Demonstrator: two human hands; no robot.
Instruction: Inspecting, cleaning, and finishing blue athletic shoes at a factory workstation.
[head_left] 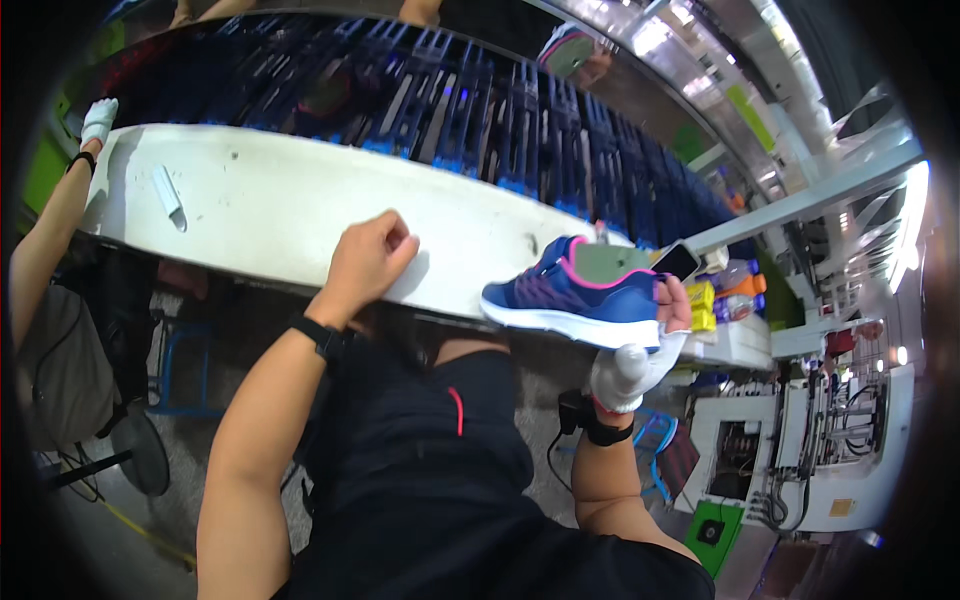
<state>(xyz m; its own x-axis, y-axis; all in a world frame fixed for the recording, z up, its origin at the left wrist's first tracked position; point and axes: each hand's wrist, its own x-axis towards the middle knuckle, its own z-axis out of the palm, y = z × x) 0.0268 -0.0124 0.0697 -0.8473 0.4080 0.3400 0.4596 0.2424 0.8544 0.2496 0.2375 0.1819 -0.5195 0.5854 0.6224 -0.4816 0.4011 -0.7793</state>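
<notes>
A blue sneaker [575,295] with pink collar trim and a white sole is held at its heel in my right hand [640,370], at the table's front edge. That hand wears a white glove with some fingertips bare; the gloved thumb presses near the sole. The shoe's toe points left, and a grey-green insole or insert shows in its opening. My left hand [365,260], ungloved, hovers over or rests on the white tabletop [270,200] to the left of the shoe. Its fingers are curled in, with nothing visible in them.
A rack-like dark conveyor [430,95] runs along the table's far side. A small pale box-shaped item [166,192] lies at left, near another person's gloved hand [99,122]. Far right are a phone [677,261], yellow packs [702,306] and bottles [745,285]. Another person holds a shoe [566,52] beyond the conveyor.
</notes>
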